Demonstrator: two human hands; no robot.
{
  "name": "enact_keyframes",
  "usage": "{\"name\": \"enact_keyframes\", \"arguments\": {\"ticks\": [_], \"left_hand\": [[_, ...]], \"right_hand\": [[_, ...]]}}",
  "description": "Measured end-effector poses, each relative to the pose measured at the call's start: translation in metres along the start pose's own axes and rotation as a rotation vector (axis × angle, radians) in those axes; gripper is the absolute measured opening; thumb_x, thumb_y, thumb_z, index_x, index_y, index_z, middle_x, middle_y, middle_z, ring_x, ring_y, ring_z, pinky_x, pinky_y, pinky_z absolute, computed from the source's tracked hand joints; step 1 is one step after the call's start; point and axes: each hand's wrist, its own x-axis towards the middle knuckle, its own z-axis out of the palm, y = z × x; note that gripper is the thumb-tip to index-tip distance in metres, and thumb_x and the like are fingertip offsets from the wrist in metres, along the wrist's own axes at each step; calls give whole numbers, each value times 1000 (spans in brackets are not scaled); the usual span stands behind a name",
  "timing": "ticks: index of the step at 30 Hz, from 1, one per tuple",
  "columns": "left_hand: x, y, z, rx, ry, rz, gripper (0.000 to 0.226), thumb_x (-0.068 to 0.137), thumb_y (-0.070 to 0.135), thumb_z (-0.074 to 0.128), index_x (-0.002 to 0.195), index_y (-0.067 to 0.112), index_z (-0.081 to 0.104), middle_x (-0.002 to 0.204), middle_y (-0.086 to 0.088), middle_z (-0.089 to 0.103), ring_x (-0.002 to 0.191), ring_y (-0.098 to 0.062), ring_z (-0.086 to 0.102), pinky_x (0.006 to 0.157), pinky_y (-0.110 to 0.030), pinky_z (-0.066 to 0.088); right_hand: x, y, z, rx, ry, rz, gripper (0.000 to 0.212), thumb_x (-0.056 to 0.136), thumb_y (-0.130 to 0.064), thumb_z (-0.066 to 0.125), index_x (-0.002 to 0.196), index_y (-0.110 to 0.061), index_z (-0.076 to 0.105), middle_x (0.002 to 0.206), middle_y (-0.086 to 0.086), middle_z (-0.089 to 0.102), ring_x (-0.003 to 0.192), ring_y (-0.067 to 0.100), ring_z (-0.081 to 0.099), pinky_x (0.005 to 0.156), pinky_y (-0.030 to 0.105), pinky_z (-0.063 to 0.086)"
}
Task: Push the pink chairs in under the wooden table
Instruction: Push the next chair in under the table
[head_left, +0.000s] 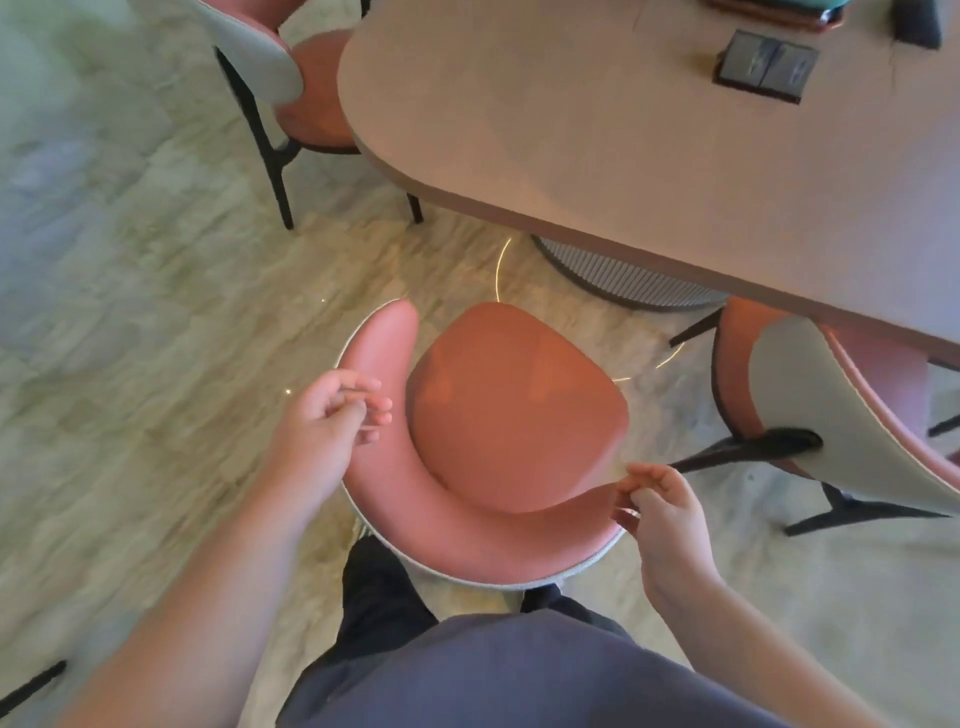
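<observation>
Pink chair (514, 410) in the middle is the one being dealt with right now, and it's sitting clear of the wooden table (597, 130), seat fully out on the marble floor (130, 260) with a gap between its front edge and the table's rim. Two other pink chairs look sorted or close to it: the one up top (311, 98) has its seat partly under the table edge, and the one on the right (810, 395) is tucked partway too. So I'd say we're at the grab-the-backrest stage for chair number two or three. Left hand (332, 421) is at the left arm of the curved backrest (415, 509), fingers (382, 404) loosely curled and a bit apart, touching or just about touching the padding, honestly can't tell if it's a real grip. Right hand (660, 504) is at the right end of the backrest with its fingertips (628, 488) pinching the edge there. Next move probably needs both hands properly on, then a straight shove forward and slightly right so the seat slides under without clipping the ribbed table base (623, 280) or the neighbour chair's legs
</observation>
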Motion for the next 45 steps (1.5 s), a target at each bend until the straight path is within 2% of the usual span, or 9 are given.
{"name": "enact_keyframes", "arguments": {"ticks": [5, 9, 15, 20, 25, 29, 32, 37, 45], "left_hand": [[102, -30, -46, 253, -227, -59, 27, 84, 13, 47, 99, 31, 62, 93, 8, 74, 90, -15, 70, 74, -34, 53], [159, -53, -70, 563, -313, -53, 39, 91, 7, 55, 123, 28, 50, 133, -3, 60, 111, -24, 58, 88, -41, 50], [216, -66, -68, 748, -392, -257, 79, 92, 29, 62, 159, 19, 21, 162, -13, 34, 134, -33, 50, 101, -38, 38], [239, -65, -38, 551, -432, -433, 83, 93, 25, 62, 161, 18, 17, 139, -4, 43, 110, -21, 53, 97, -44, 46], [259, -69, -16, 588, -464, -526, 75, 93, 31, 64, 157, 13, 28, 154, -11, 44, 132, -34, 49, 100, -55, 44], [280, -88, -1, 560, -441, -555, 75, 92, 33, 73, 151, 7, 35, 146, -16, 52, 119, -36, 59, 96, -57, 49], [291, -104, 9, 564, -400, -567, 82, 82, 35, 84, 144, 4, 39, 136, -20, 58, 110, -40, 65, 88, -61, 54], [298, -118, 20, 567, -253, -513, 80, 71, 28, 92, 134, 5, 49, 131, -18, 62, 112, -37, 65, 99, -57, 51], [291, -112, 24, 731, -234, -372, 41, 84, 20, 81, 114, 10, 55, 109, -11, 62, 92, -30, 62, 82, -41, 50]], "right_hand": [[3, 27, 63, -105, 242, 50, 37, 85, -1, 40, 103, -20, 65, 89, 7, 72, 68, 14, 64, 70, 39, 53], [1, 39, 86, -311, 305, 156, 35, 81, -10, 44, 104, -28, 63, 114, 2, 67, 88, 19, 64, 69, 33, 49], [7, 62, 87, -397, 437, 420, 67, 86, -13, 52, 151, -20, 39, 135, 11, 57, 109, 35, 62, 86, 42, 53], [18, 68, 88, -322, 465, 519, 74, 87, -18, 51, 157, -20, 28, 127, 12, 58, 91, 31, 57, 76, 39, 47], [33, 85, 87, -265, 491, 562, 66, 84, -28, 61, 144, -12, 40, 112, 11, 60, 91, 33, 59, 79, 41, 50], [56, 109, 79, -212, 506, 583, 82, 81, -45, 74, 145, -11, 36, 122, 13, 60, 92, 33, 57, 80, 43, 50], [69, 121, 70, -176, 494, 625, 88, 73, -52, 81, 140, -16, 38, 102, 2, 58, 83, 27, 59, 72, 42, 50], [75, 133, 63, -156, 497, 605, 63, 71, -44, 83, 119, -22, 49, 96, -3, 60, 84, 23, 61, 76, 42, 53], [76, 130, 55, -202, 509, 501, 21, 83, -26, 70, 93, -22, 51, 90, 5, 64, 78, 23, 62, 58, 32, 43]]}}
